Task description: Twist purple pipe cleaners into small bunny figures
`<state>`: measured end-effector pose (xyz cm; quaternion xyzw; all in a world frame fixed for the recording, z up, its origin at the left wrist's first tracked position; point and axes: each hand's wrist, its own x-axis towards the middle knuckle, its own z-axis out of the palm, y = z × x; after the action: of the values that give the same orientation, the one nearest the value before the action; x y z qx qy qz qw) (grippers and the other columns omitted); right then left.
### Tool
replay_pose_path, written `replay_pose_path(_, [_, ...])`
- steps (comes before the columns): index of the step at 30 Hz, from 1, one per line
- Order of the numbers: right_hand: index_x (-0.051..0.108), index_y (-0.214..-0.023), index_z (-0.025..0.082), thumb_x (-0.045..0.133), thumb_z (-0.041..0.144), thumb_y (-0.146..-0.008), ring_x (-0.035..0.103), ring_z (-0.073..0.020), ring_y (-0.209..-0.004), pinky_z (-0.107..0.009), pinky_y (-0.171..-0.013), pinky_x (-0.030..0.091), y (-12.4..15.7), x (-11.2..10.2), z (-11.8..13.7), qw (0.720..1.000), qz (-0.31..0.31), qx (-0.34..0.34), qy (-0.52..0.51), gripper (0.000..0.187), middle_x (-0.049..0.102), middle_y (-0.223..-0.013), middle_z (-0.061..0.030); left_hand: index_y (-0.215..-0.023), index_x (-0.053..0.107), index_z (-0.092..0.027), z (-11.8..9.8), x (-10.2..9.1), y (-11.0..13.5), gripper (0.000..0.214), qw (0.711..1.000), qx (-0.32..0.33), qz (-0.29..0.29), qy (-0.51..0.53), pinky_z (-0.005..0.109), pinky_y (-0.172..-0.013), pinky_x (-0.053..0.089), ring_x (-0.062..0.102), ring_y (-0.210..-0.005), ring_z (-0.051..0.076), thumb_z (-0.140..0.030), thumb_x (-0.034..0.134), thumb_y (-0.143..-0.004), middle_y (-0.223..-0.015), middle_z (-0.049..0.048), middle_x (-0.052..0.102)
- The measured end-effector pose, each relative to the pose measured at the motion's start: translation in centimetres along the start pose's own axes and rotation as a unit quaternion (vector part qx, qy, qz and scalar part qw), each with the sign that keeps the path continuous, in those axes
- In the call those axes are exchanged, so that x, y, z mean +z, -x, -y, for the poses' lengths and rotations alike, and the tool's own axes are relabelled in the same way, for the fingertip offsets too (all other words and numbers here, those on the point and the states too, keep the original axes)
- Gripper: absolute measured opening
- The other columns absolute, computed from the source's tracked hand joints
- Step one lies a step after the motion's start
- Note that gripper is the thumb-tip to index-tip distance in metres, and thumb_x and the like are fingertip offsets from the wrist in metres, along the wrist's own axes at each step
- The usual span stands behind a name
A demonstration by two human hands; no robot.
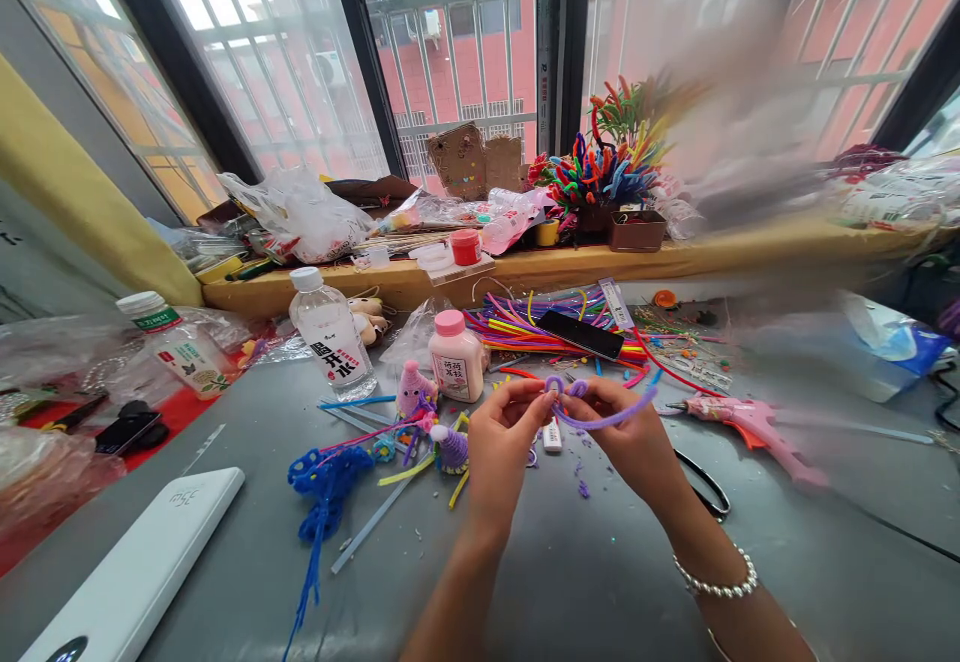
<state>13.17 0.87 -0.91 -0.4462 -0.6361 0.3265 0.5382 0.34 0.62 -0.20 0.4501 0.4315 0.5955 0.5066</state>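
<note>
I see a grey desk (585,592). A white power bank (142,562) lies near left. A pink bottle (456,367) stands at the far middle, by bright fuzzy sticks (495,322). A pink glue gun (757,424) lies right.

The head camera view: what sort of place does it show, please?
Probably a craft table by windows: a pink glue gun and colourful pipe cleaners lie on it, and the person's fingers hold a purple pipe cleaner.

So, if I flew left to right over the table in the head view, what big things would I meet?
Green-banded bottle → clear water bottle → pink-lidded bottle → left hand → right hand → pink glue gun.
</note>
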Motion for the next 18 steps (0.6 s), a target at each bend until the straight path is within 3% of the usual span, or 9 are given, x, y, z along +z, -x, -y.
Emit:
replay_pose_path(9, [0.063, -0.072, 0.016, 0.057, 0.036, -0.075, 0.055, -0.0152, -0.062, -0.025, -0.056, 0.044, 0.1, -0.1, 0.5, 1.0, -0.006, 0.012, 0.008, 0.022, 0.059, -0.064, -0.0016, -0.072, 0.064, -0.015, 0.6, 0.0, -0.5, 0.023, 0.996, -0.069, 0.019, 0.056, 0.018, -0.053, 0.041, 0.055, -0.061, 0.009, -0.029, 0.073, -0.057, -0.066, -0.0005, 0.062])
replay_pose_path(18, [0.065, -0.07, 0.016, 0.059, 0.036, -0.073, 0.055, -0.0157, -0.066, -0.025, -0.058, 0.044, 0.1, -0.1, 0.4, 0.999, -0.019, 0.023, -0.024, 0.021, 0.059, -0.07, -0.003, -0.074, 0.065, -0.016, 1.0, -0.1, -0.7, 0.021, 0.988, -0.1, 0.094, 0.072, 0.017, -0.054, 0.038, 0.053, -0.063, 0.007, -0.029, 0.072, -0.059, -0.07, -0.0003, 0.062])
